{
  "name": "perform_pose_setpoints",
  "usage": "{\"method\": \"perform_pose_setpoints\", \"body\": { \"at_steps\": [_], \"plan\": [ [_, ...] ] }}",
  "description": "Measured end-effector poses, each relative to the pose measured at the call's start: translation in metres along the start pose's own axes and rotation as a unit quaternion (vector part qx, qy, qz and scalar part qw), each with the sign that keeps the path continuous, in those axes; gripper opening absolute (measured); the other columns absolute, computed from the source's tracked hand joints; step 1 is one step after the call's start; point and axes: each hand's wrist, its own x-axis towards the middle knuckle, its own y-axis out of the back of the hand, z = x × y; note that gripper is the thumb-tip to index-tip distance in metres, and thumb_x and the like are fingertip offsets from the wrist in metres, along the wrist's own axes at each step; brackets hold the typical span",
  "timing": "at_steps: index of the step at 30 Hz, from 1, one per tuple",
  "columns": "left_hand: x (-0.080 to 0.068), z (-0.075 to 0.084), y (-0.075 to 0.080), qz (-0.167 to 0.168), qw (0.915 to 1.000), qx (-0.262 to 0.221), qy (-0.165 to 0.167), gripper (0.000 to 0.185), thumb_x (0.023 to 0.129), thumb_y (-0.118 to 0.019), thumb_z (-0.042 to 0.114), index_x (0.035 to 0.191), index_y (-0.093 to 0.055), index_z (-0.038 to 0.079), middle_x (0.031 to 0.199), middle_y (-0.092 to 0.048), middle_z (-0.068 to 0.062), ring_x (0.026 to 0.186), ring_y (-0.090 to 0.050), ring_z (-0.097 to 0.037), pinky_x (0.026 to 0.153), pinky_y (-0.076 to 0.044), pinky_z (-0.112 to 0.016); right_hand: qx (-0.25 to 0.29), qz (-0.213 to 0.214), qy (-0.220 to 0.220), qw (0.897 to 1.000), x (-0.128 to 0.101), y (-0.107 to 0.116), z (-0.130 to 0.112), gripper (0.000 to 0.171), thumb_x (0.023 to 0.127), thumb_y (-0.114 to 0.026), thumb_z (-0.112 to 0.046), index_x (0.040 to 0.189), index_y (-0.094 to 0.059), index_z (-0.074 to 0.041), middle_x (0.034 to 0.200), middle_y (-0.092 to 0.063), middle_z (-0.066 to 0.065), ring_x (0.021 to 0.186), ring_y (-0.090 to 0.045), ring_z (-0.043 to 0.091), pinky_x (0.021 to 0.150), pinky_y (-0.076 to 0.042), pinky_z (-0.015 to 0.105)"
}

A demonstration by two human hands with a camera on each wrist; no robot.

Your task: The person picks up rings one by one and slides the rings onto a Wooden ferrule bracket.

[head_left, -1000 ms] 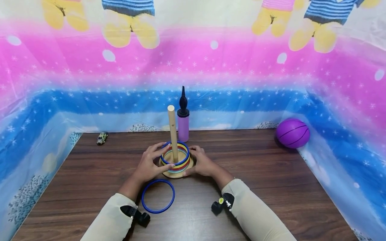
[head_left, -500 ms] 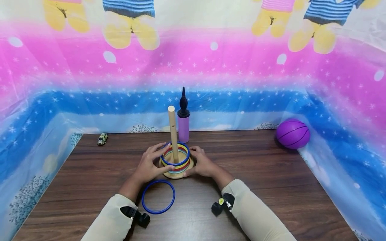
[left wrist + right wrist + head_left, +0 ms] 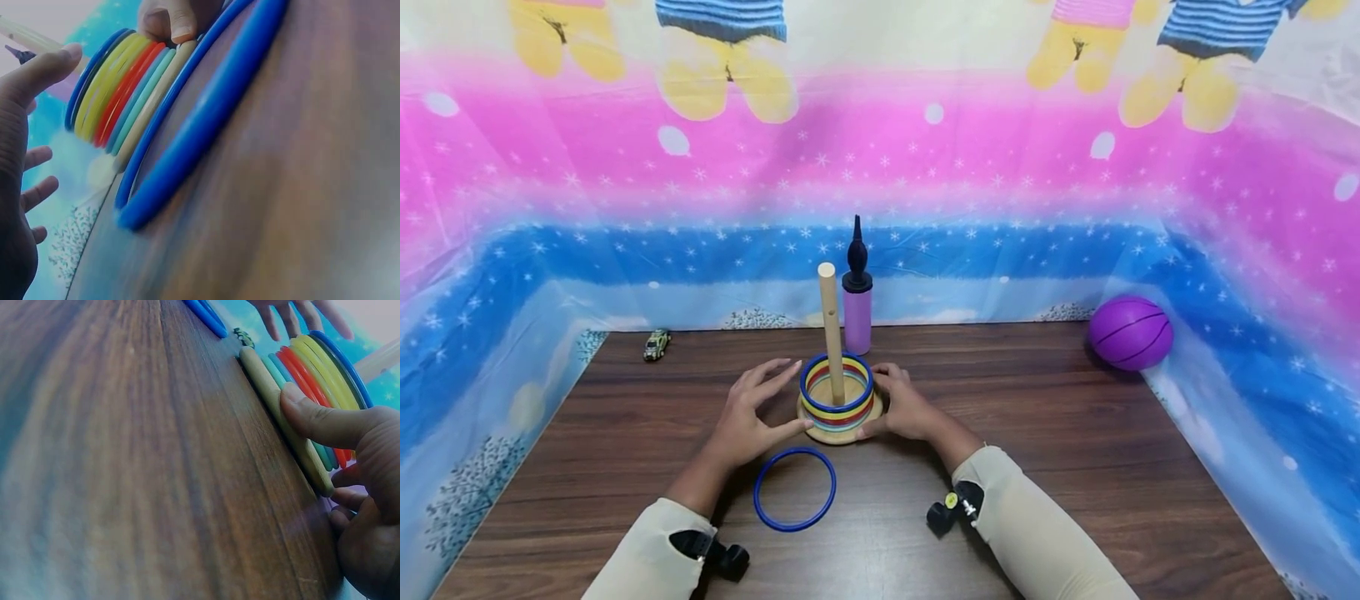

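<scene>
The ring stacker [image 3: 838, 400] stood near the middle of the wooden table [image 3: 1075, 467]: a round pale wooden base [image 3: 281, 406] with a tall plain peg [image 3: 831, 329] rising upright from it, and a stack of thin glossy plastic rings [image 3: 119, 94] around the peg, blue on top, then yellow, red and teal. The right hand [image 3: 906, 408] held the base from its side, thumb [image 3: 325, 422] pressed flat on the wooden rim and the other fingers curled round the far edge. The left hand [image 3: 745, 421] hovered just beside the stack with fingers spread and relaxed, gripping nothing; whether its thumb tip touched the base I could not tell. Just on the near side of those fingers a loose blue ring [image 3: 795, 487] lay flat on the tabletop, close to the base. Beyond the fingertips stood a purple hand pump [image 3: 857, 287] with a black nozzle, upright behind the peg. A small toy car [image 3: 656, 343] sat well off past the left hand at the table's back edge, and a purple ball [image 3: 1130, 332] rested far out beyond the right hand against the printed plastic sheet [image 3: 880, 150]. Bare dark woodgrain lay open on both sides of the hands.
</scene>
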Motion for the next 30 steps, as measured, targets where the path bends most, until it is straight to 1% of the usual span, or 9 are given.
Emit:
{"method": "perform_pose_setpoints", "body": {
  "at_steps": [7,10,16,19,22,27,30],
  "plan": [
    [-0.017,0.002,0.013,-0.024,0.9996,0.003,0.014,0.084,0.079,-0.099,0.021,0.155,-0.064,0.015,0.156,-0.059,-0.023,0.141,-0.054,-0.048,0.112,-0.033,-0.082,-0.015,0.009,0.003,1.0,0.001,0.002,0.005,0.1,0.078,-0.102,-0.029,0.163,-0.053,-0.008,0.166,-0.041,0.018,0.157,-0.03,0.041,0.129,-0.032,0.067],
    [-0.026,0.002,0.017,-0.029,0.9994,0.011,0.015,0.082,0.08,-0.099,0.021,0.154,-0.065,0.015,0.156,-0.059,-0.022,0.138,-0.056,-0.046,0.11,-0.034,-0.081,-0.017,0.009,0.001,1.0,0.002,0.003,0.007,0.1,0.078,-0.102,-0.03,0.163,-0.053,-0.008,0.166,-0.041,0.018,0.157,-0.03,0.041,0.13,-0.032,0.067],
    [-0.045,0.006,0.024,-0.042,0.9989,0.014,0.016,0.078,0.079,-0.099,0.022,0.15,-0.068,0.013,0.155,-0.059,-0.023,0.136,-0.056,-0.046,0.106,-0.036,-0.081,-0.014,0.003,0.002,1.0,0.002,0.0,0.0,0.1,0.079,-0.102,-0.028,0.163,-0.052,-0.009,0.167,-0.04,0.018,0.157,-0.03,0.041,0.13,-0.033,0.066],
    [-0.051,0.007,0.025,-0.058,0.9981,0.011,0.016,0.077,0.079,-0.099,0.023,0.15,-0.069,0.014,0.156,-0.06,-0.021,0.137,-0.056,-0.046,0.106,-0.037,-0.082,-0.011,0.0,0.001,1.0,0.002,-0.001,-0.001,0.099,0.08,-0.101,-0.027,0.164,-0.052,-0.009,0.167,-0.04,0.018,0.158,-0.03,0.041,0.13,-0.032,0.066],
    [-0.055,0.009,0.025,-0.083,0.9964,0.006,0.011,0.077,0.08,-0.099,0.025,0.151,-0.069,0.015,0.157,-0.06,-0.019,0.138,-0.057,-0.046,0.105,-0.039,-0.082,-0.013,-0.002,-0.001,1.0,0.001,-0.001,0.0,0.1,0.08,-0.102,-0.026,0.164,-0.051,-0.008,0.168,-0.039,0.018,0.158,-0.029,0.041,0.13,-0.032,0.066],
    [-0.059,0.013,0.025,-0.117,0.9931,0.0,-0.006,0.08,0.077,-0.101,0.03,0.149,-0.07,0.015,0.155,-0.061,-0.021,0.137,-0.058,-0.046,0.107,-0.036,-0.084,-0.013,-0.002,0.0,1.0,0.002,-0.001,0.001,0.1,0.079,-0.102,-0.028,0.164,-0.052,-0.008,0.167,-0.04,0.018,0.158,-0.029,0.041,0.13,-0.031,0.066],
    [-0.062,0.015,0.025,-0.134,0.9909,0.01,-0.007,0.081,0.074,-0.102,0.036,0.147,-0.072,0.019,0.154,-0.063,-0.021,0.137,-0.057,-0.047,0.109,-0.031,-0.088,-0.017,-0.002,0.0,1.0,0.002,0.0,0.001,0.1,0.079,-0.102,-0.028,0.164,-0.052,-0.009,0.168,-0.04,0.018,0.158,-0.029,0.041,0.13,-0.031,0.066]
  ]
}}
